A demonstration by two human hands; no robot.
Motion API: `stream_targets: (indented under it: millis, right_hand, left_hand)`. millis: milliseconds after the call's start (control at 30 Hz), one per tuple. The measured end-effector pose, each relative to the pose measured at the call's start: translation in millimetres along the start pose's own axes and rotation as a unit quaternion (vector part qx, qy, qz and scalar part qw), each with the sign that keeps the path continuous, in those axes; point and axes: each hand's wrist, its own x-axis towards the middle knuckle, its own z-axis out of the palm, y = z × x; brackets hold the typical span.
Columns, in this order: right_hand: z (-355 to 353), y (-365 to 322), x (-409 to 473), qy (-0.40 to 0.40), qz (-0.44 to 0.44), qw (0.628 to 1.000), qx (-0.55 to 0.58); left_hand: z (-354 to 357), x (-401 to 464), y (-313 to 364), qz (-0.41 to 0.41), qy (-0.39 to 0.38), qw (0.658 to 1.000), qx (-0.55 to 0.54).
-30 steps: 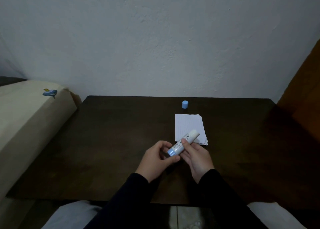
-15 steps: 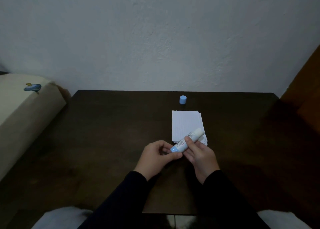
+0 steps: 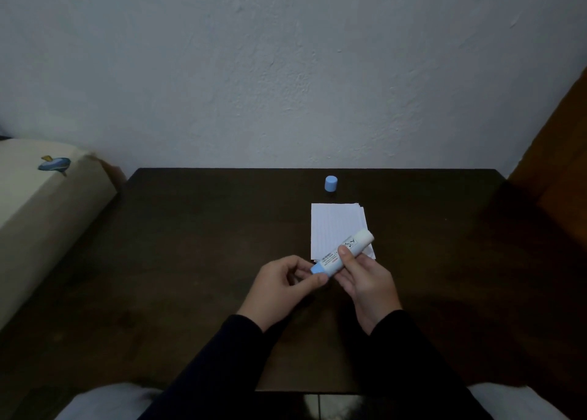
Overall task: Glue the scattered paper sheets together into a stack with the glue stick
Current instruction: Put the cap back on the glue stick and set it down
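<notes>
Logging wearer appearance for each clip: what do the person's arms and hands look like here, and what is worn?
Both arms wear long, dark, plain sleeves reaching the wrists. The left hand and right hand are bare: no gloves, and no rings, watch or markings show. The light is dim, so the sleeves' exact shade is unclear.

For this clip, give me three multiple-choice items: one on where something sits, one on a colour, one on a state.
1. Where does the loose cap stand?
A. On the table beyond the paper stack
B. On the paper stack
C. On the floor

2. What colour is the cap?
A. Red
B. Light blue
C. Black

3. How is the glue stick held?
A. Lying untouched on the table
B. By the left hand alone
C. By both hands

Answers: 1 A, it stands on the dark table past the sheets. 2 B, it is plainly light blue. 3 C, the right hand grips the body and the left hand pinches the blue end.
</notes>
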Motion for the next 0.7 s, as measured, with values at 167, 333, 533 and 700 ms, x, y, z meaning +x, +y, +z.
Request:
stream_targets:
  millis: [167,333,533,700]
  right_hand:
    - [2.5,-1.0,-1.7,0.003,0.0,1.0,-0.009]
    - [3.0,-2.7,-2.0,0.003,0.001,1.0,0.001]
    - [2.2,-2.1,-3.0,0.009,-0.006,1.0,-0.009]
    - [2.6,-4.0,-1.7,0.012,-0.004,1.0,0.009]
  left_hand:
    - [-0.2,-2.2,0.2,0.001,-0.019,0.999,0.029]
    - [-4.5,-3.5,2.2,0.03,0.007,0.998,0.052]
    - [-1.4,-2.3,-2.8,0.008,-0.032,0.999,0.04]
    - [-2.3,-2.9,0.7,0.033,-0.022,0.997,0.059]
